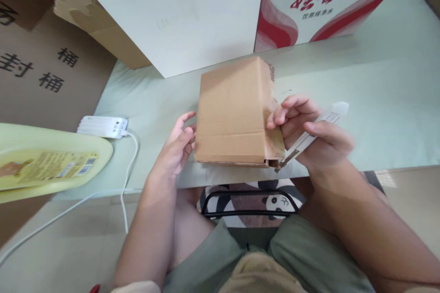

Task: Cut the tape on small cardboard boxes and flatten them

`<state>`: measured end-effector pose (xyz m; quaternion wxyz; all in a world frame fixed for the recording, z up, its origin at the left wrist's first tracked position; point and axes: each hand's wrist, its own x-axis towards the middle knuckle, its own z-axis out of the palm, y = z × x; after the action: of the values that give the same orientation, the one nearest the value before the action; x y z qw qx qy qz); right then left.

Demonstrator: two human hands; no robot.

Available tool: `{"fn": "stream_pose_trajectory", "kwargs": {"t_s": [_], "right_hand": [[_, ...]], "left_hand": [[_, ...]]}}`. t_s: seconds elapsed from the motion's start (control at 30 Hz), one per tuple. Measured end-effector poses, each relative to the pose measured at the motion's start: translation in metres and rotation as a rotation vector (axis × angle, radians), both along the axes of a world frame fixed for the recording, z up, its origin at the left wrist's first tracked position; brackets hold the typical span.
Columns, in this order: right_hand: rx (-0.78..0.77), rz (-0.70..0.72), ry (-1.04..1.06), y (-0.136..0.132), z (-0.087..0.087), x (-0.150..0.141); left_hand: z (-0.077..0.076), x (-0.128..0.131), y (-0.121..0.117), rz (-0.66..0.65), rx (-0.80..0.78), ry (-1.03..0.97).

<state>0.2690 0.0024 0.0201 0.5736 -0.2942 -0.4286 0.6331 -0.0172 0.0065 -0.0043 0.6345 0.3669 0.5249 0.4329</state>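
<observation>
A small brown cardboard box (230, 110) sits in front of me near the table's front edge, its right side worn and taped. My left hand (177, 146) is at the box's left side, fingers apart and slightly bent, some fingertips hidden behind the edge; whether they press on it I cannot tell. In my right hand (309, 132) is a slim white box cutter (302, 142), lying between thumb and palm. Its metal end points down-left, close to the box's lower right corner. The bent fingers of that hand reach toward the box's right side.
White cartons (206, 13) and a red-and-white carton (319, 4) line the back. On the left are a yellow jug (51, 160), a white power bank (103, 127) with a white cable (132, 165), and a large brown carton (51, 50). A panda-patterned seat (278, 203) shows below.
</observation>
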Motion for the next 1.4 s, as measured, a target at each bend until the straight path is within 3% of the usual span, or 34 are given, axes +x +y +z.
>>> {"fn": "stream_pose_trajectory", "kwargs": {"t_s": [0.1,0.33,0.43,0.53,0.6,0.67,0.77,0.83,0.97,1.1,1.17,1.4], "right_hand": [[0.04,-0.003,-0.029,-0.001,-0.004,-0.004],[0.049,0.023,-0.079,0.002,-0.013,-0.006],[0.034,-0.081,-0.083,0.009,-0.008,0.006],[-0.092,-0.278,-0.166,0.02,-0.009,0.029],[-0.229,-0.427,-0.405,0.027,-0.017,0.043],[-0.325,-0.508,-0.786,0.032,-0.029,0.054],[-0.287,-0.464,-1.251,0.035,-0.047,0.06],[-0.196,-0.44,-1.368,0.035,-0.054,0.061],[0.096,-0.353,-1.238,0.032,-0.05,0.058],[0.355,0.02,-0.927,0.021,-0.038,0.036],[0.434,0.14,-0.839,0.015,-0.037,0.022],[0.3,0.157,-0.689,0.006,-0.05,0.005]], "left_hand": [[0.0,0.002,-0.004,-0.016,0.01,0.036],[0.001,0.006,-0.008,0.132,0.151,0.04],[0.002,-0.001,-0.005,0.167,0.161,0.042],[0.001,-0.008,-0.002,0.208,0.165,0.028],[0.001,-0.011,0.0,0.264,0.193,0.004],[0.001,-0.012,0.002,0.335,0.232,-0.034],[0.004,-0.012,0.004,0.403,0.242,-0.108],[0.006,-0.013,0.005,0.411,0.21,-0.145],[0.006,-0.014,0.004,0.361,0.176,-0.144],[0.004,-0.008,0.002,0.304,0.133,-0.111],[0.005,-0.002,-0.001,0.276,0.127,-0.074],[0.017,0.004,-0.011,0.25,0.077,-0.074]]}}
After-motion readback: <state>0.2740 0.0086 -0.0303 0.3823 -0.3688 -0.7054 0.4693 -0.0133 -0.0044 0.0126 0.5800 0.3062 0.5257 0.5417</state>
